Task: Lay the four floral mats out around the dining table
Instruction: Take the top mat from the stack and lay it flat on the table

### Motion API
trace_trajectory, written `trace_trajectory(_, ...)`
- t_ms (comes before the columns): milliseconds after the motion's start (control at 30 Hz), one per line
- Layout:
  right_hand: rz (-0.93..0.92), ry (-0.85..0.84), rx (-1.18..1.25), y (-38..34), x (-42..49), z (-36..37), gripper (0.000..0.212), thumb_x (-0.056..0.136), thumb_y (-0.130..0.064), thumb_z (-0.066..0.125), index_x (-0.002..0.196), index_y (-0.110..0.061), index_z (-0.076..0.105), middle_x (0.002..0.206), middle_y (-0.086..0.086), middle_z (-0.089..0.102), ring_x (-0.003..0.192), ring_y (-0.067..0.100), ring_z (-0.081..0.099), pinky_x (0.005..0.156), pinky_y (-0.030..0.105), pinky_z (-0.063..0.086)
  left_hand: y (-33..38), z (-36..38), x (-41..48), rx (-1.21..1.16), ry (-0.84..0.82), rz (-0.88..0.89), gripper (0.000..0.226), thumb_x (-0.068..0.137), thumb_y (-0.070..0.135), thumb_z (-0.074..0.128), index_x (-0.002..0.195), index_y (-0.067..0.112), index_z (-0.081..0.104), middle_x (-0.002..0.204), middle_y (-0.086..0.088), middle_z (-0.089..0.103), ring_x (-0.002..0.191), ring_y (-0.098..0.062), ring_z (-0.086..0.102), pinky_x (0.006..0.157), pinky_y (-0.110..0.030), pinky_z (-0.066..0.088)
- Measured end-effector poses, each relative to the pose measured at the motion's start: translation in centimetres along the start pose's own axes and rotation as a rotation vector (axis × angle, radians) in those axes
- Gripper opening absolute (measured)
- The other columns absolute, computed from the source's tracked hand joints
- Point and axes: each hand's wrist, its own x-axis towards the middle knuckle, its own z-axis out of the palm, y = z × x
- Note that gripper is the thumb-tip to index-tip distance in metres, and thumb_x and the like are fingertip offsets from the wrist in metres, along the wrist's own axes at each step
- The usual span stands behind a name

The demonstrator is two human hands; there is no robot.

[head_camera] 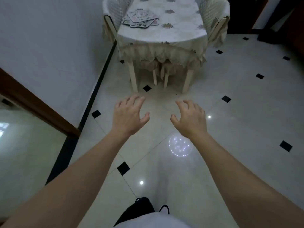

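Observation:
The floral mats [140, 19] lie in a loose, fanned pile on the near left part of the dining table [179, 32], which wears a pale flowered cloth with a frilled skirt. Both my arms are stretched forward over the floor, well short of the table. My left hand [129, 115] is open with fingers spread and holds nothing. My right hand [190, 117] is also open, fingers curled slightly, and empty.
Covered chairs stand at the table's left [110, 15] and right [215, 17] sides. A white wall with a dark skirting [97, 89] runs along the left. A wooden door frame [39, 104] is at near left. The floor [246, 112] is glossy pale tile with small black insets.

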Motion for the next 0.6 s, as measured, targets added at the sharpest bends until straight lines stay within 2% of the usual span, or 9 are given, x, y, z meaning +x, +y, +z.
trace_trajectory(33, -0.005, -0.020, 0.010, 0.1, 0.4, 0.0, 0.059, 0.084, -0.049, 0.047, 0.136, -0.022, 0.048, 0.136, 0.008, 0.051, 0.122, 0.028, 0.048, 0.102, 0.048, 0.038, -0.1, 0.0, 0.2, -0.013, -0.036, -0.007, 0.063, 0.088, 0.059, 0.040, 0.139, 0.023, 0.045, 0.139, -0.004, 0.055, 0.122, -0.028, 0.052, 0.098, -0.046, 0.044)
trace_trajectory(333, -0.055, -0.044, -0.012, 0.7, 8.4, 2.8, 0.056, 0.086, -0.048, 0.048, 0.136, -0.023, 0.048, 0.137, 0.008, 0.050, 0.123, 0.028, 0.046, 0.103, 0.047, 0.035, -2.7, 3.0, 7.0, -0.004, -0.003, -0.050, 0.062, 0.087, 0.059, 0.040, 0.138, 0.024, 0.046, 0.138, -0.003, 0.056, 0.125, -0.028, 0.051, 0.099, -0.047, 0.043)
trace_trajectory(600, -0.041, -0.047, -0.047, -1.0, 21.7, 5.6, 0.058, 0.084, -0.050, 0.046, 0.135, -0.023, 0.048, 0.137, 0.007, 0.051, 0.124, 0.027, 0.047, 0.103, 0.047, 0.038, -8.3, 6.5, 19.4, -0.014, -0.022, -0.059, 0.064, 0.084, 0.061, 0.044, 0.138, 0.026, 0.047, 0.136, -0.003, 0.057, 0.123, -0.026, 0.051, 0.097, -0.046, 0.043)
